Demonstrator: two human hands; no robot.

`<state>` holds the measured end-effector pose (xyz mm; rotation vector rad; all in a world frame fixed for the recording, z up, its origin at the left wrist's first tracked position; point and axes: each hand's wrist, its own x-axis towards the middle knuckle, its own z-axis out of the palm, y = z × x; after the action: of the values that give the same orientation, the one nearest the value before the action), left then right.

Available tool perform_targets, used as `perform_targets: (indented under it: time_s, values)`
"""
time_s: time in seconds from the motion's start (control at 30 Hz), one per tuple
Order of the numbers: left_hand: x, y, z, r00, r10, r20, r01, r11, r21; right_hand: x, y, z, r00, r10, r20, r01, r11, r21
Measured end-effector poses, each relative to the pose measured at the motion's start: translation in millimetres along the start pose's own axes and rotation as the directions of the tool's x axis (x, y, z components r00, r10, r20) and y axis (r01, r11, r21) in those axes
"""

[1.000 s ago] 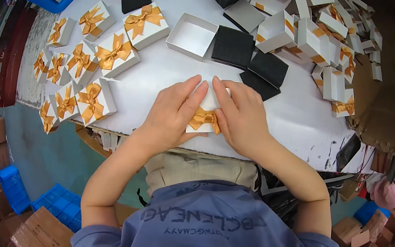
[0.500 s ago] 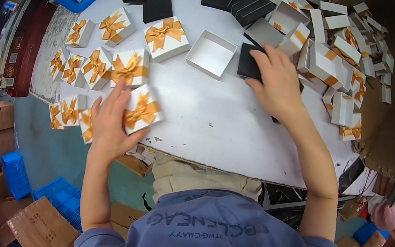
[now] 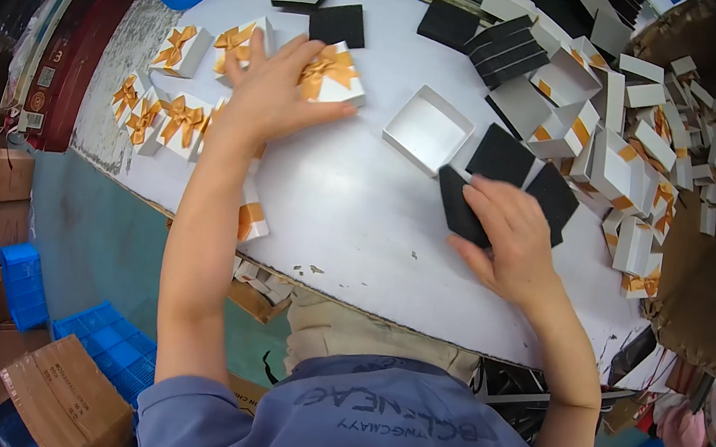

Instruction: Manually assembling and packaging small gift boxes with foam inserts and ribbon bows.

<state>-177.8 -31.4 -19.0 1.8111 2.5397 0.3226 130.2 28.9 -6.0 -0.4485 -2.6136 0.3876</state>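
Head view: my left hand (image 3: 268, 96) lies with fingers (image 3: 259, 43) spread flat against a white gift box with a gold bow (image 3: 332, 73), far across the white surface (image 3: 350, 214). My right hand (image 3: 508, 237) pinches a black square insert (image 3: 460, 205) at its near corner. An open white box tray (image 3: 428, 129) sits between them, with finished bowed boxes (image 3: 176, 119) clustered left.
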Motion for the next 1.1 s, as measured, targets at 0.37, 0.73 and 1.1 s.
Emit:
perform_targets:
  time_s: [0.37,0.73,1.1]
  values:
    - [-135,-76,-38,0.988,-0.152,-0.021,0.152,0.988,0.015,15,35,2,0.776,0.63,-0.025,-0.572,0.719,0.395]
    - [-75,30,-47,0.956,0.234,-0.175,-0.285,0.877,-0.386,9,17,0,0.981,0.183,-0.069,-0.194,0.949,-0.249]
    - [-68,68,37,0.894,0.434,-0.106,-0.4,0.672,-0.623,6,4,-18,0.932,-0.267,-0.246,0.163,0.913,-0.374]
